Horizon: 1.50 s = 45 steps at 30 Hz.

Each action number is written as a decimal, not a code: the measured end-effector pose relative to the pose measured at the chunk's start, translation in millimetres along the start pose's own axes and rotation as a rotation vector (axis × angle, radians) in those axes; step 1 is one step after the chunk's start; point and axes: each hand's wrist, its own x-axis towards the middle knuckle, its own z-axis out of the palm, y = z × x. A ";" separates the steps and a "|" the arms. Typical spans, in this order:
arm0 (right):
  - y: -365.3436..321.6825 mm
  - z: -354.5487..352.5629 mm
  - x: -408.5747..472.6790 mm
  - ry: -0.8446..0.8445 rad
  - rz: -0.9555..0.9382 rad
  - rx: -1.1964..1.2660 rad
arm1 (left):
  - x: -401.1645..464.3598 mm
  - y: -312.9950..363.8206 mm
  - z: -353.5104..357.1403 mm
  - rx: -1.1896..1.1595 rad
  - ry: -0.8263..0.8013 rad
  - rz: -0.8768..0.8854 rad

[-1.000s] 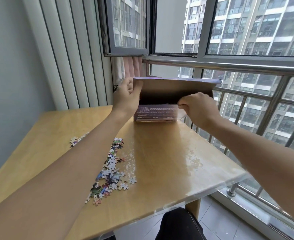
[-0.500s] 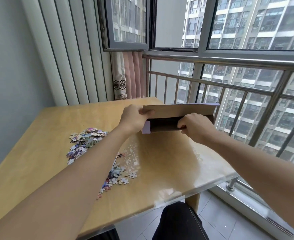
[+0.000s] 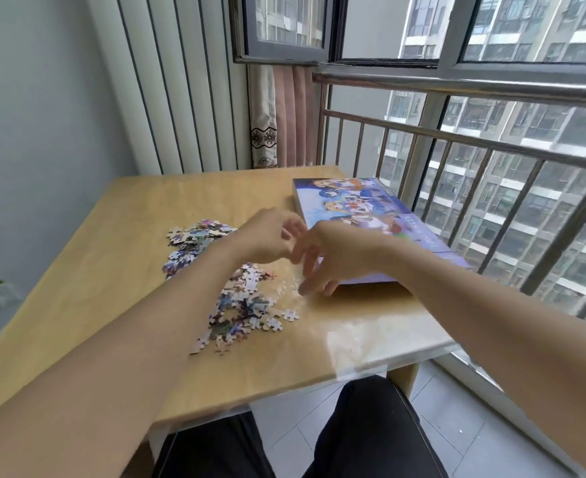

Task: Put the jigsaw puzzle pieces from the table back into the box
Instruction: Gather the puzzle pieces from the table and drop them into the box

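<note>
**Puzzle box lay flat by the railing, pieces in a heap beside it**

While both hands hung over the counter (image 3: 119, 236), the box (image 3: 360, 215) lay flat on the far right part of it, close to the metal railing (image 3: 491, 143). Its top faced up. It was purple and blue, with cartoon people in bright colors on it. There was pale writing along its right side, but it was too blurry and turned away to read.

The puzzle pieces (image 3: 246, 305) lay loose on the counter to the left of the box, in a messy heap that ran from the middle toward the near edge. More of them sat in a second small heap farther back on the left. They were small, and showed bits of white, blue, purple and brown.

The left hand (image 3: 267, 236) was above the pieces with its fingers loosely bent, and it held nothing I could see. The right hand (image 3: 340, 260) was at the near left corner of the box, its fingers spread and pointing down; their tips were close to the counter, and they gripped nothing.
</note>
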 end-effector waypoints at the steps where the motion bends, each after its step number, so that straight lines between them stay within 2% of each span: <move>1: -2.6 11.2 6.5 -0.045 0.054 -0.014 | -5.0 -7.0 -8.0 0.027 0.024 -0.034; 3: -8.2 37.2 17.4 -0.161 0.176 -0.053 | -20.9 -28.3 -20.9 0.129 0.048 -0.126; 5: -11.4 61.7 28.0 -0.184 0.217 -0.059 | -42.0 -53.1 -29.2 0.355 0.091 -0.210; 7: -13.7 77.3 36.6 -0.069 0.193 -0.076 | -64.0 -76.1 -37.1 0.504 0.200 -0.301; 9: -19.4 88.0 46.5 0.049 0.132 -0.121 | -88.2 -96.6 -44.9 0.551 0.297 -0.462; 11: -25.5 97.2 55.9 0.134 0.083 -0.125 | -106.5 -114.4 -45.8 0.584 0.240 -0.642; 13: -28.4 102.4 64.9 0.197 0.054 -0.080 | -120.2 -120.6 -39.7 0.549 0.135 -0.726; 16: -30.5 103.4 76.9 0.246 0.046 0.096 | -140.4 -113.1 -32.1 0.351 0.096 -0.690; 20: -21.3 85.8 93.2 0.418 0.014 0.341 | -152.2 -101.5 -28.9 0.073 -0.062 -0.470; 23: -15.4 78.2 117.9 0.507 -0.007 0.352 | -147.0 -106.3 -24.0 0.008 -0.098 -0.347; 27: -18.9 75.1 159.8 0.476 -0.024 0.268 | -122.2 -117.6 -47.4 0.000 -0.115 -0.313; 28: -19.3 74.2 173.0 0.463 -0.017 0.246 | -113.7 -122.3 -57.3 -0.029 -0.079 -0.314; 29: -19.1 73.4 184.2 0.435 0.004 0.230 | -103.7 -126.4 -65.4 -0.054 0.006 -0.319; 33: -18.7 69.4 222.5 0.227 0.085 0.243 | -53.4 -161.3 -68.8 -0.083 0.588 -0.363; 35: -24.0 64.1 239.6 0.168 0.052 0.227 | -37.4 -183.3 -60.2 -0.073 0.709 -0.389; 39: -40.2 62.7 265.9 0.042 -0.052 0.186 | -31.1 -215.1 -37.6 -0.172 0.681 -0.466; 45: -60.1 66.9 292.6 -0.082 -0.173 0.035 | -23.6 -231.6 -36.8 -0.189 0.599 -0.423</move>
